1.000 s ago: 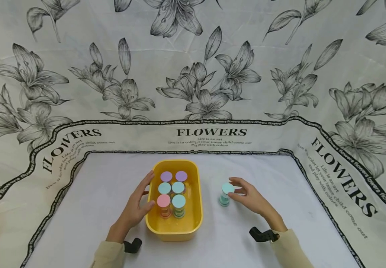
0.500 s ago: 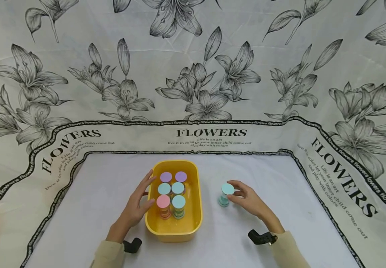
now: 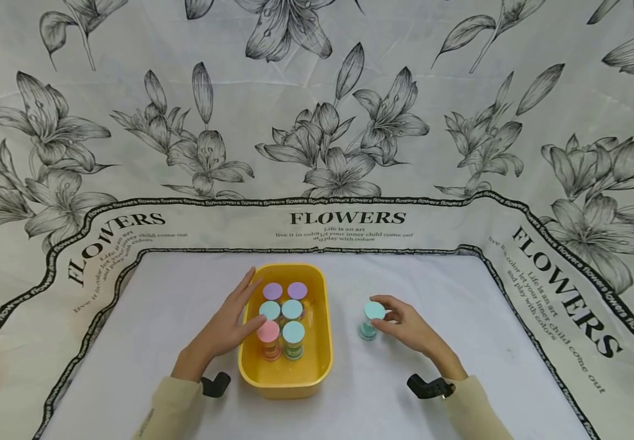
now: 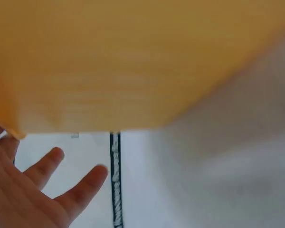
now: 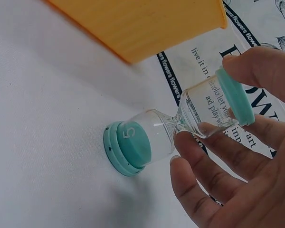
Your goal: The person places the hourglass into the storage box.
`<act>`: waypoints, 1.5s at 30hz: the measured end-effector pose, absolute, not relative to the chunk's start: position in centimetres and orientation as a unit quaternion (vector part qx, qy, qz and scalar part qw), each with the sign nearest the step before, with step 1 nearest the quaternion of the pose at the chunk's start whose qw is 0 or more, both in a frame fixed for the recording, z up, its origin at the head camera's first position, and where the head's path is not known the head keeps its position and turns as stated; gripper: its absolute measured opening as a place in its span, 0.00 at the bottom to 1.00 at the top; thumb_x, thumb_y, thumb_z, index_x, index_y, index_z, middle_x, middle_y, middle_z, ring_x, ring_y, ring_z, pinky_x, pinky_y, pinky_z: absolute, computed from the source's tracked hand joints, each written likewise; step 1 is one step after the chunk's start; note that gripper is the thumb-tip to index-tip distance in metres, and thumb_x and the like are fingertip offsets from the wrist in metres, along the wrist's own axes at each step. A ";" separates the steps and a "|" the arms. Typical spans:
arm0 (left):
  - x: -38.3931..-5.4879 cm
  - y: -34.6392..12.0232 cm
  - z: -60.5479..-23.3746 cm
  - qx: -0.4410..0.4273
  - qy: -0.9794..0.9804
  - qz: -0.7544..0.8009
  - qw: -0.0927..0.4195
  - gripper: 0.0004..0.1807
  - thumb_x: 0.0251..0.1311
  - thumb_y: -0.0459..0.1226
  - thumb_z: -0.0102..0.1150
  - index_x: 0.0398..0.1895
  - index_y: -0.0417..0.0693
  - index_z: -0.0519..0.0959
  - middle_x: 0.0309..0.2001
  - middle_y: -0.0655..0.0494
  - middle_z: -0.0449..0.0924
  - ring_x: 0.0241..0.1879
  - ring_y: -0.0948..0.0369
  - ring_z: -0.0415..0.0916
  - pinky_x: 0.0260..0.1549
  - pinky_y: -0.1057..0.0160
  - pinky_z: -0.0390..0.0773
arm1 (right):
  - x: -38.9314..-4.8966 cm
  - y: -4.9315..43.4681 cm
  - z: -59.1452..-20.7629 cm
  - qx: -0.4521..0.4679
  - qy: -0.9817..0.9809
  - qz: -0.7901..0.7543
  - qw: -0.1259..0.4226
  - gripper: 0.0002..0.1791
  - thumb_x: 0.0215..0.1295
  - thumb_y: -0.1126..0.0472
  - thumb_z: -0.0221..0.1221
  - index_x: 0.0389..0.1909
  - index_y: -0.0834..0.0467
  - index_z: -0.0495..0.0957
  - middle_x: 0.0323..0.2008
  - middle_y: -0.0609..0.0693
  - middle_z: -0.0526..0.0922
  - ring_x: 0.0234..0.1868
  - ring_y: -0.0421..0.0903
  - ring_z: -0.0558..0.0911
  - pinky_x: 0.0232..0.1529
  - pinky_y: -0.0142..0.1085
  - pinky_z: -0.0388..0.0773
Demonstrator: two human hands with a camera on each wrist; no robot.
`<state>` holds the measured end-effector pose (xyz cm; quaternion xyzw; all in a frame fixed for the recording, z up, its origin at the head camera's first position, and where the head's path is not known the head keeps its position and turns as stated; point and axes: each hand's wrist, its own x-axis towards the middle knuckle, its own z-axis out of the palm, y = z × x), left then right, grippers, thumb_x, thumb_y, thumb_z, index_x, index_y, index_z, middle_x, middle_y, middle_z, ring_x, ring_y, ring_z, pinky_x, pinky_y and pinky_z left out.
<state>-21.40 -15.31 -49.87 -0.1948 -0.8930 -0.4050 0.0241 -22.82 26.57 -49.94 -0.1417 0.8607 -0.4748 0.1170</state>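
Note:
In the head view my right hand [image 3: 409,327] pinches a teal-capped hourglass [image 3: 374,311] by its top cap, to the right of the yellow bin [image 3: 317,366]. The right wrist view shows its clear glass waist, a "5" on the lower bulb and teal sand near the base [image 5: 126,149]. Whether that base touches the table, I cannot tell. My left hand [image 3: 220,327] lies along the bin's left rim, fingers extended, thumb reaching over the inside. Several hourglasses stand upright in the bin: two purple caps [image 3: 297,290], teal caps [image 3: 293,333] and a pink cap [image 3: 268,331].
A white cloth [image 3: 405,275] covers the table. Behind and at the sides hangs a floral fabric [image 3: 344,153] with a black-edged "FLOWERS" border. The near end of the bin has bare floor [image 3: 284,373]. Each wrist wears a black camera mount [image 3: 429,387].
My left hand has shifted inward, its thumb now farther over the rim by the pink cap. The right hand has moved slightly and still pinches the hourglass.

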 end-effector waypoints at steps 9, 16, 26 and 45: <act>-21.2 -14.7 -50.7 -0.186 -0.847 -0.495 0.055 0.41 0.62 0.46 0.65 0.78 0.51 0.64 0.83 0.54 0.50 0.79 0.42 0.53 0.62 0.29 0.70 | -22.9 26.3 -50.0 -0.146 0.862 -0.471 0.121 0.33 0.71 0.54 0.64 0.72 0.61 0.68 0.70 0.64 0.71 0.49 0.49 0.84 0.48 0.41 0.80; -21.4 -14.6 -51.8 -0.192 -0.801 -0.564 0.052 0.34 0.63 0.43 0.62 0.74 0.53 0.68 0.84 0.54 0.44 0.81 0.38 0.42 0.61 0.18 0.57 | -22.9 26.2 -50.0 -0.145 0.856 -0.481 0.126 0.32 0.71 0.55 0.64 0.72 0.61 0.69 0.69 0.63 0.73 0.51 0.49 0.85 0.48 0.38 0.81; -21.7 -14.4 -52.4 -0.200 -0.787 -0.580 0.059 0.33 0.63 0.41 0.59 0.74 0.55 0.68 0.84 0.51 0.43 0.81 0.36 0.40 0.63 0.18 0.50 | -22.7 26.2 -50.0 -0.145 0.834 -0.516 0.133 0.30 0.71 0.56 0.64 0.71 0.60 0.70 0.65 0.63 0.75 0.50 0.52 0.86 0.45 0.32 0.81; -21.7 -14.2 -52.3 -0.182 -0.796 -0.575 0.052 0.33 0.62 0.44 0.59 0.73 0.54 0.70 0.84 0.53 0.45 0.81 0.38 0.43 0.63 0.17 0.53 | -23.0 25.1 -49.2 -0.159 0.829 -0.520 0.131 0.30 0.70 0.56 0.65 0.70 0.59 0.70 0.66 0.65 0.74 0.44 0.47 0.87 0.45 0.34 0.85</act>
